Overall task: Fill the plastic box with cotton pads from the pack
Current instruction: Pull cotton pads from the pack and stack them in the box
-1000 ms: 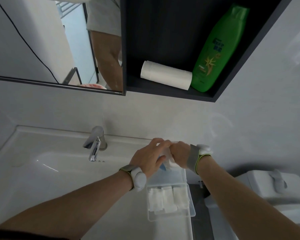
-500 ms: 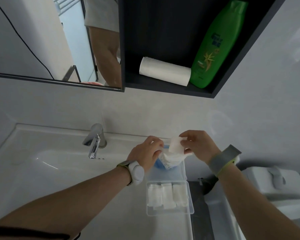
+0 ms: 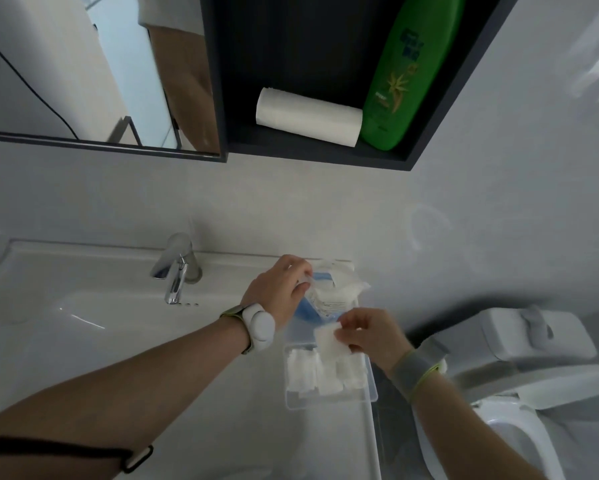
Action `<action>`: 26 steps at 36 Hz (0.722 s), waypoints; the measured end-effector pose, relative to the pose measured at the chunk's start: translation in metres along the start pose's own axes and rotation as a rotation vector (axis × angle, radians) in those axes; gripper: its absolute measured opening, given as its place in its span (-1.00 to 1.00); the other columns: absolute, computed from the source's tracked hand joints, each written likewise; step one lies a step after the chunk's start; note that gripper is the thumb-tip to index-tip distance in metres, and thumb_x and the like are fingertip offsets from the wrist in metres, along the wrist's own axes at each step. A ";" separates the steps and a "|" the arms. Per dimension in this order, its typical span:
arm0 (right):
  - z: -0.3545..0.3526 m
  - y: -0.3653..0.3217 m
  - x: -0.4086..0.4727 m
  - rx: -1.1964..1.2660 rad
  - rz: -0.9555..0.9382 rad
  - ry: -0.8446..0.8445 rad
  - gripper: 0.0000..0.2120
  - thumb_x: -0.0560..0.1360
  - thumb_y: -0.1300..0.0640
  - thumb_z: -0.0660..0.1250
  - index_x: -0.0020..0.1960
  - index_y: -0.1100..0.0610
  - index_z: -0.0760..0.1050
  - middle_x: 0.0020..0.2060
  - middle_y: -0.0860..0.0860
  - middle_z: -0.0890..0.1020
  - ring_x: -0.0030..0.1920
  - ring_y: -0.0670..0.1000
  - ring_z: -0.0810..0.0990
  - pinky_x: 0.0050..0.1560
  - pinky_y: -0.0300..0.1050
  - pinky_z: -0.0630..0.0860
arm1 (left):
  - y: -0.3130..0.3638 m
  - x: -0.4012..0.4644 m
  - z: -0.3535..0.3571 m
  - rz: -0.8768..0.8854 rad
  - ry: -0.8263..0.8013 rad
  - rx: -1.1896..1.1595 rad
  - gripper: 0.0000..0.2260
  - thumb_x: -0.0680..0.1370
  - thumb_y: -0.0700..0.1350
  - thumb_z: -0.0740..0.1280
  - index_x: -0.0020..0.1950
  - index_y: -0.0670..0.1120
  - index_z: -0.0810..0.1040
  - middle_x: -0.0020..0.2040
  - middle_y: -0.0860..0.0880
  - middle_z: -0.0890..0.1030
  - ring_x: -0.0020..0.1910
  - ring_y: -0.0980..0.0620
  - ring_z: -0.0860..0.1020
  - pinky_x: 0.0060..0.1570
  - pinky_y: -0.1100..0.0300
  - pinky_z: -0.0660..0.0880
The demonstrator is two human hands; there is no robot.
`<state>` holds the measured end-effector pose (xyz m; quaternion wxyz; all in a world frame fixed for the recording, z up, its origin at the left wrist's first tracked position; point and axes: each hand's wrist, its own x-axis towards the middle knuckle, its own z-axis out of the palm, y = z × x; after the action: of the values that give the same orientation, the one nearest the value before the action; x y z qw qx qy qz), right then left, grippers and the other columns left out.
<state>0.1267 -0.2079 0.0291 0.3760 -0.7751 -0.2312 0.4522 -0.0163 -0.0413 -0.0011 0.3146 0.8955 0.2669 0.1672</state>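
Observation:
A clear plastic box (image 3: 370,396) sits on the right end of the sink counter, with several white cotton pads (image 3: 320,374) lined up inside. Behind it lies the blue-and-clear pack of cotton pads (image 3: 329,299). My left hand (image 3: 279,294) grips the pack's open edge. My right hand (image 3: 369,332) pinches a single white cotton pad (image 3: 327,342) just above the far end of the box.
A chrome faucet (image 3: 177,268) stands over the white sink basin (image 3: 83,317) to the left. A toilet (image 3: 533,375) is close on the right. Above, a dark shelf (image 3: 312,152) holds a paper roll (image 3: 308,117) and a green bottle (image 3: 402,74); a mirror (image 3: 83,71) hangs left.
My right hand pulled a pad out of the pack, lifted it, then brought it down toward me over the box. My left hand stayed on the pack.

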 end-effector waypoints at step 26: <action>0.039 0.067 -0.013 -0.994 -0.356 0.232 -0.91 0.57 -0.02 0.23 -0.01 -0.02 0.44 -0.06 -0.13 0.51 -0.10 -0.06 0.51 -0.18 -0.20 0.49 | 0.006 -0.003 -0.003 0.028 -0.012 0.026 -0.90 0.60 -0.03 0.28 0.06 0.15 0.40 0.18 0.22 0.40 -0.15 0.08 0.56 -0.20 0.12 0.52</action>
<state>0.0873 -0.2429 -0.0297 0.0576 -0.8531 -0.5022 0.1290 -0.0174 -0.0455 0.0045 0.3022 0.9041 0.2547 0.1624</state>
